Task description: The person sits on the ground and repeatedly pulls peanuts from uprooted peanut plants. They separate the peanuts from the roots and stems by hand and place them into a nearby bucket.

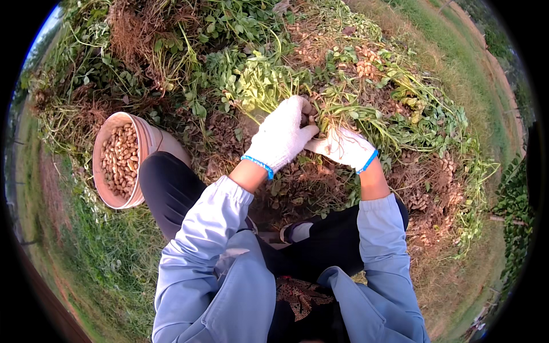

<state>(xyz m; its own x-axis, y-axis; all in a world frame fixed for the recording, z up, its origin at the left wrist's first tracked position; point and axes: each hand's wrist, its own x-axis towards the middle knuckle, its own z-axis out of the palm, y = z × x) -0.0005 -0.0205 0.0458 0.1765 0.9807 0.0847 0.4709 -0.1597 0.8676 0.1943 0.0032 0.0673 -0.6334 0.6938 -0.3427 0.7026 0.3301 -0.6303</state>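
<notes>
Both hands wear white knit gloves with blue cuffs and meet near the picture's centre. My left hand has its fingers curled at the root end of a peanut plant, around something dark and partly hidden, perhaps pods. My right hand lies palm up under the thin roots and holds the base of the peanut plant, whose green stems spread to the right. At the left, beside my bent knee, a pinkish-white plastic bucket leans towards the camera, with many unshelled peanuts inside.
Uprooted peanut plants lie heaped ahead, with a pile of brown roots at the upper left. Peanut pods on roots show at the upper right, and more root clumps lie beside my right knee. Grass borders the heap.
</notes>
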